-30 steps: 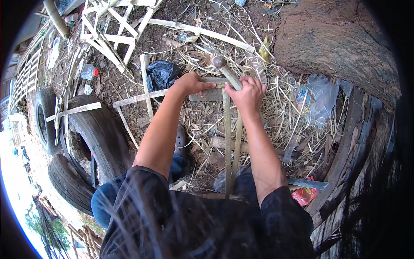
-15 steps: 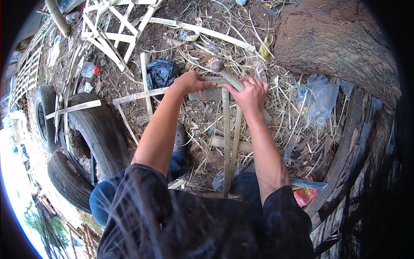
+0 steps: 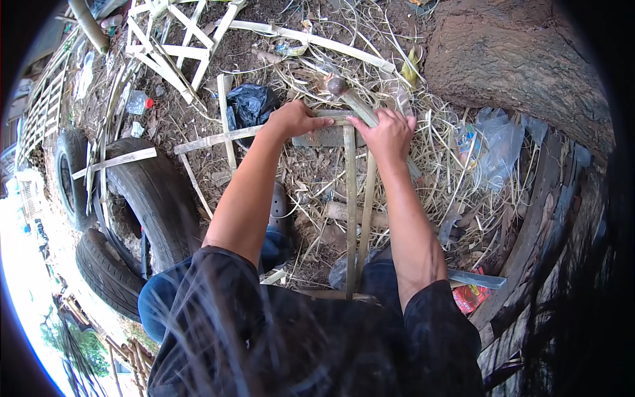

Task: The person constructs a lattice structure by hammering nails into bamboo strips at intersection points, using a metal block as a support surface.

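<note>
My left hand (image 3: 290,122) is closed on a pale bamboo slat (image 3: 210,140), the thumb stretched along its right end. This slat crosses a short upright slat (image 3: 225,112) on the left. Under its right end lies a flat grey-brown block (image 3: 319,138). Just right of there, my right hand (image 3: 389,137) grips the shaft of what looks like a hammer (image 3: 359,106), with a round dark head pointing up-left. My right thumb and index finger also reach the slat joint. From that joint a long bamboo slat (image 3: 350,212) runs down toward my body, beside a second slat (image 3: 365,218).
Old tyres (image 3: 149,198) stand at left. A black plastic bag (image 3: 250,109) sits behind my left hand. A woven bamboo lattice (image 3: 192,49) lies far left, a thick trunk (image 3: 516,63) far right. Clear plastic (image 3: 497,151) and bamboo shavings litter the ground. A red packet (image 3: 468,298) lies near right.
My left thumb has straightened along the slat toward the joint. The hammer and my right hand have shifted only slightly, and the whole view has moved a little.
</note>
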A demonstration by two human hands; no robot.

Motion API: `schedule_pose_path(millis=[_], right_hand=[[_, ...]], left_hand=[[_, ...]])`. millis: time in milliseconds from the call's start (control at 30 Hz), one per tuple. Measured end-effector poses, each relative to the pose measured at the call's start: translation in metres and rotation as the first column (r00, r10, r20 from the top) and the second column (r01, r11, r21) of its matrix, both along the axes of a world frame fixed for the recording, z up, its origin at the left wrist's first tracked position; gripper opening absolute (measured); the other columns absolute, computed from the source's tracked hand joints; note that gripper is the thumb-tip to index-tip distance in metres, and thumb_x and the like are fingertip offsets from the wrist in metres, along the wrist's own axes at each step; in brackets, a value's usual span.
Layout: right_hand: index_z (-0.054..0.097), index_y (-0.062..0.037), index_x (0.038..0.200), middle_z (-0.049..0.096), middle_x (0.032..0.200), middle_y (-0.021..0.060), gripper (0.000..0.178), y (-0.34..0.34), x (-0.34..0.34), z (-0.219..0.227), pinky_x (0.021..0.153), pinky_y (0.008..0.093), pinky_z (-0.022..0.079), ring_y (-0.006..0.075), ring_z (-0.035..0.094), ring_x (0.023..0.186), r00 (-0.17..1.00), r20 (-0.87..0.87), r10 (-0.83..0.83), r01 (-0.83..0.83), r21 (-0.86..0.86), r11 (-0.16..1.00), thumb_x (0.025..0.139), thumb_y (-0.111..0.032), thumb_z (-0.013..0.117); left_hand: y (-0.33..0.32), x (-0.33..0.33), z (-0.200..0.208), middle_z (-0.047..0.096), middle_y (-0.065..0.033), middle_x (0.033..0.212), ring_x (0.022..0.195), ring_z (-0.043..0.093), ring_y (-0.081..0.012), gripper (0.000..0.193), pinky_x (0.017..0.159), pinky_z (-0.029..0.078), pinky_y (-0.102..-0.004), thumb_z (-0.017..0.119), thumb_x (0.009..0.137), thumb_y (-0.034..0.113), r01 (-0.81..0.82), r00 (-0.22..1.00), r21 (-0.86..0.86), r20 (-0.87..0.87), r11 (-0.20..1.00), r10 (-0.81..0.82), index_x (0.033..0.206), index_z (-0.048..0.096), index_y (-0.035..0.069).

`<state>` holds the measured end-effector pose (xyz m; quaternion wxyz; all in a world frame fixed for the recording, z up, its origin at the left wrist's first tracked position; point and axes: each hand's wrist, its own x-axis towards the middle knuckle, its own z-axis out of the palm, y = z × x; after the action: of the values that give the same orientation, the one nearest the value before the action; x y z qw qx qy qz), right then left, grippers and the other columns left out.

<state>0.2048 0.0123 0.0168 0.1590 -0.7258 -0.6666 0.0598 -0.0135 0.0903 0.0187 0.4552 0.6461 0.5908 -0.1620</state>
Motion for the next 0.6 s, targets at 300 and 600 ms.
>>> schedule_pose_path(millis=[300, 600], right_hand=[[0.071, -0.0036, 0.078, 0.07, 0.082, 0.0101, 0.041, -0.018, 0.017, 0.024, 0.079, 0.0378, 0.047, 0.0273, 0.067, 0.078, 0.957, -0.277, 0.091, -0.084, 0.039, 0.996, 0.072, -0.044, 0.078], [0.064, 0.0014, 0.07, 0.061, 0.062, 0.0233, 0.027, -0.048, 0.048, 0.058, 0.057, 0.0475, 0.049, 0.0421, 0.062, 0.061, 0.89, -0.438, -0.124, -0.056, -0.377, 0.924, 0.081, -0.024, 0.065]], left_hand=[[0.004, 0.002, 0.0, 0.069, -0.0086, 0.069, 0.075, 0.068, -0.0222, 0.06, 0.076, 0.051, -0.0362, 0.071, 0.074, 0.064, 0.003, 0.999, 0.001, 0.043, 1.0, -0.003, 0.085, 0.077, 0.005], [0.004, -0.005, -0.007, 0.069, -0.0066, 0.067, 0.072, 0.067, -0.0208, 0.061, 0.076, 0.052, -0.0352, 0.07, 0.074, 0.065, -0.008, 0.997, -0.049, 0.082, 0.999, 0.012, 0.081, 0.077, 0.005]])
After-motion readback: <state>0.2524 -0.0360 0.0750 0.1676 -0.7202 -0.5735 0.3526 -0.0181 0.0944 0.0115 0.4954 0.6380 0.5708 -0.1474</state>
